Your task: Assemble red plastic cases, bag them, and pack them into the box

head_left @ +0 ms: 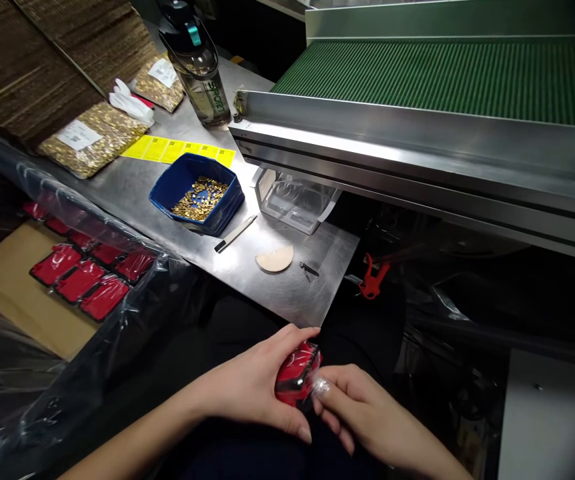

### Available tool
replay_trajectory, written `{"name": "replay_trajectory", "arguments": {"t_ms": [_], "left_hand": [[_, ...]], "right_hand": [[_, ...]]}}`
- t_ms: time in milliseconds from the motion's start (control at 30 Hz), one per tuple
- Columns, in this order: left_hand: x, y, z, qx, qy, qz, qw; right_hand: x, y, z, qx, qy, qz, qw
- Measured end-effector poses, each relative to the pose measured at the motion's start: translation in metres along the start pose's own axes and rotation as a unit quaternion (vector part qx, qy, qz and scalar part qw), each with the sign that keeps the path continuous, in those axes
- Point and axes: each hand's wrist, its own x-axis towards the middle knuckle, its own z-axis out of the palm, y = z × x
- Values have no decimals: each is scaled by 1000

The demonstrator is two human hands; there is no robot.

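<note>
Together both hands, left hand and right hand, clasp a red pouch.

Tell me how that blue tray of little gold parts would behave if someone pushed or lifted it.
The blue tray sits flat and wide on the metal table, so it probably slides rather than tips. Its walls look thin, so it may flex when lifted. The gold parts lie loose and would likely shift or spill if tilted.
</note>
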Motion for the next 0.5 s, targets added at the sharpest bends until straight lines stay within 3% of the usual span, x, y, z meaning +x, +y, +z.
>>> {"name": "replay_trajectory", "arguments": {"t_ms": [133,233,367,500], "left_hand": [[-1,0,7,39,5,28,999],[0,5,8,69,4,26,997],[2,9,7,96,3,25,995],[1,-1,8,72,39,53,995]], "right_hand": [[2,20,7,155,-51,-28,986],[-2,14,4,88,-46,-68,993],[-4,-3,1,-61,15,-116,991],[2,3,10,-44,55,-122,990]]}}
